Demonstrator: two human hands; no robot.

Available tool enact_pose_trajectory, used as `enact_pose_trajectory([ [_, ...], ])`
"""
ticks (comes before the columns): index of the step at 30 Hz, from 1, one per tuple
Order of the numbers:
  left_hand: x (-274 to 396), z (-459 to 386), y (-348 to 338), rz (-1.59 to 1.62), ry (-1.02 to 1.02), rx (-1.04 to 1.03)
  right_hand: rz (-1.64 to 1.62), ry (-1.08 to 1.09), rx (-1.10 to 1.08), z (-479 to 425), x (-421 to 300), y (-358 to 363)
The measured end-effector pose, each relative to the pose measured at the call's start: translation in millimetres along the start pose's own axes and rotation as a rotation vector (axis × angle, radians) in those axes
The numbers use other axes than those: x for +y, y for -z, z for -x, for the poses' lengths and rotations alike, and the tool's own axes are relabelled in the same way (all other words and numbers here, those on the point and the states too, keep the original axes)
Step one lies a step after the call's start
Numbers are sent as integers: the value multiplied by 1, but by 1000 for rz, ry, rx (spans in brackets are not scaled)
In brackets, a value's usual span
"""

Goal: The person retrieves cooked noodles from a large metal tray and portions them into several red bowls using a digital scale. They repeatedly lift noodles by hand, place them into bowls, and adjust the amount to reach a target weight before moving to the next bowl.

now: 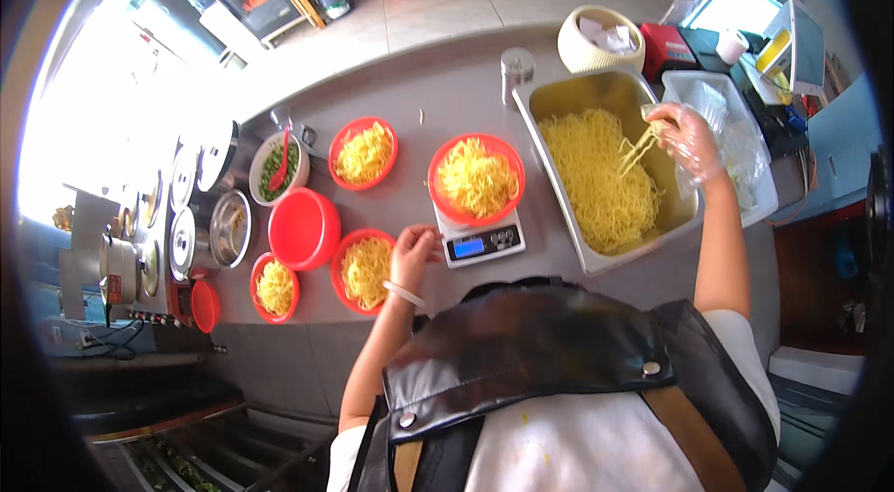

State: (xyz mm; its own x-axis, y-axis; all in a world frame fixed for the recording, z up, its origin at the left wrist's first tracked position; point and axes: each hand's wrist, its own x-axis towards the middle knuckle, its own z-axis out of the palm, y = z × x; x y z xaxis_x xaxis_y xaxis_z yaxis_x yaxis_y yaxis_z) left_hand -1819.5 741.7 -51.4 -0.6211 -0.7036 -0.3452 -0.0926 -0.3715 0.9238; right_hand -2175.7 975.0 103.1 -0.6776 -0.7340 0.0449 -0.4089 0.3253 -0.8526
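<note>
My right hand [688, 141], in a clear plastic glove, pinches a few yellow noodles above the right side of a deep steel pan [588, 264]. Yellow noodles [594, 178] lie in that pan. My bare left hand [416, 251], a pale bangle at its wrist, is empty with loosely bent fingers, beside a digital kitchen scale [485, 246]. On the scale stands a red bowl [477, 214] heaped with noodles. Close to my left wrist is another red bowl of noodles [367, 274]; two more, an upper one [363, 153] and a smaller-looking one [275, 287], stand farther left.
An empty red bowl [304, 228] and a white bowl of chopped greens [279, 168] with a red spoon stand left, near steel pots [232, 227]. A shaker [517, 73] and a cream ribbed bin [601, 48] are behind the pan. A white tub [761, 185] holds plastic gloves or bags at right.
</note>
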Motion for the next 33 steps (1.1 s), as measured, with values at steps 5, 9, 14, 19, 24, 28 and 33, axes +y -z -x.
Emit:
enact_pose_trajectory([
  [5,-15,-18,-16,96,131,31,-177,168,239,8,-57,20],
  [9,-9,-24,-22,221,179,87,-186,247,271,10,-74,23],
  [14,-20,-62,-28,275,146,118,207,306,211,11,-19,-4],
  [19,14,-84,-24,341,194,122,45,203,125,48,48,-23],
  [24,23,-145,-34,420,92,190,-94,-117,74,82,46,-20],
  [28,38,-170,-37,331,174,331,-79,-160,109,81,37,-21],
  [33,29,-181,-6,27,-167,356,-29,-130,80,74,25,-34],
])
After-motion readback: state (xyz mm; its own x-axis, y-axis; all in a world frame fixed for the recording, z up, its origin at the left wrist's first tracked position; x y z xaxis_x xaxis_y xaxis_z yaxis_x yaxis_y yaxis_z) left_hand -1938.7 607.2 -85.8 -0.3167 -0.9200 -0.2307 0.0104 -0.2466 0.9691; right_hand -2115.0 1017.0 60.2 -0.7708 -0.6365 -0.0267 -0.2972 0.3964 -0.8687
